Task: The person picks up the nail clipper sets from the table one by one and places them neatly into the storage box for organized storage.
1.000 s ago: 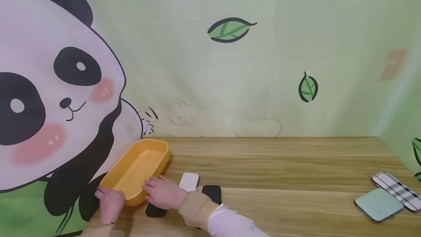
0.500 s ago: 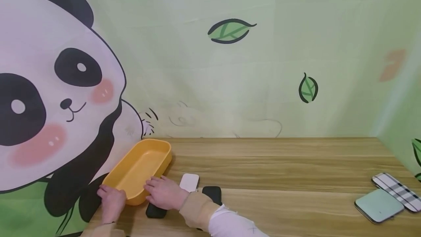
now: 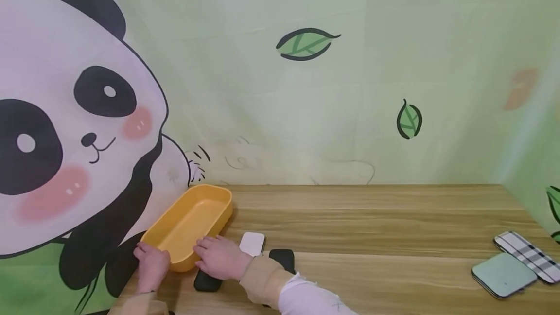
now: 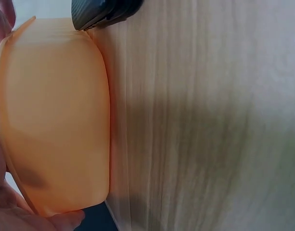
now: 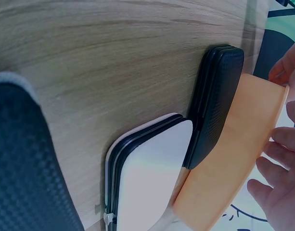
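A yellow-orange plastic bin (image 3: 188, 227), long and shallow with rounded corners, stands at the left end of the table in the head view. My left hand (image 3: 152, 262) grips its near left corner; in the left wrist view those fingers (image 4: 22, 214) curl about the corner. Over the right rim lie the fingers of my right hand (image 3: 223, 257); its thumb is hidden from the head camera. Beside that hand lie a flat black case (image 3: 207, 281) and a white case with a dark edge (image 3: 252, 243). Another black case (image 3: 282, 259) is partly covered by the right forearm.
A mint-green flat case (image 3: 504, 275) and a black-and-white plaid case (image 3: 527, 255) lie together on the right of the wooden table (image 3: 372, 227). A cloth backdrop with a panda (image 3: 105, 135) stands along the back and left edges.
The bin has slid a little to the right, and my left hand has moved with it. My right hand stays at the rim, nearly in place. The cases lie as before.
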A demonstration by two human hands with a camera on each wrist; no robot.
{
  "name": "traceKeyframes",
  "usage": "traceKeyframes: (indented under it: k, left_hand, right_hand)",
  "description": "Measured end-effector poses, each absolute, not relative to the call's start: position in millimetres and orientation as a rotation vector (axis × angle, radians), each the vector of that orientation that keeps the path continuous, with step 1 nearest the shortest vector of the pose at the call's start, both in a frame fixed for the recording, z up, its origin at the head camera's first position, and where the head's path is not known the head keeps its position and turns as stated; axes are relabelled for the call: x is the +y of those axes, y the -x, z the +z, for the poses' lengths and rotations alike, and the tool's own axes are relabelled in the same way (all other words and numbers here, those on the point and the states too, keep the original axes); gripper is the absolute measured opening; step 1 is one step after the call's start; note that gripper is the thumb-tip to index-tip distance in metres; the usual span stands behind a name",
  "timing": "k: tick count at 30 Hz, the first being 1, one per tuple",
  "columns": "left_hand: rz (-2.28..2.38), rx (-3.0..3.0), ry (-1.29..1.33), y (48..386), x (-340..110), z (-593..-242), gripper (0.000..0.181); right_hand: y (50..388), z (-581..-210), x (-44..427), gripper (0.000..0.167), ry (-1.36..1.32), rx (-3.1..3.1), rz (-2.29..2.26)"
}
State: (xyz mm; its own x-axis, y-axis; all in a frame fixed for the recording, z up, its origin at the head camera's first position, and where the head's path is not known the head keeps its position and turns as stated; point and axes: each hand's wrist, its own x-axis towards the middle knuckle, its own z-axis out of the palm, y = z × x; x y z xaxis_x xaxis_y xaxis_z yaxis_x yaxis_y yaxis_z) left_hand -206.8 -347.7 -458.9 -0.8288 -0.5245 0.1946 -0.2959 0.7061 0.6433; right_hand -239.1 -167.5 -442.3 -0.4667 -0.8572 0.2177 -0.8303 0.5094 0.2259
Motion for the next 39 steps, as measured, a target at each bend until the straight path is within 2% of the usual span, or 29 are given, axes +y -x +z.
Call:
traceKeyframes:
  k: [21,39]
  left_hand:
    - [-1.022,-2.567,-0.606,220,-348,-456,0.067]
    - [-1.004,-2.482,-0.562,231,-343,-462,0.063]
  right_hand:
    - [248,-446,-158,0.036,-1.451,-2.348,-0.097]
    - [274,-447,-140,0.037,-1.376,-2.440,0.002]
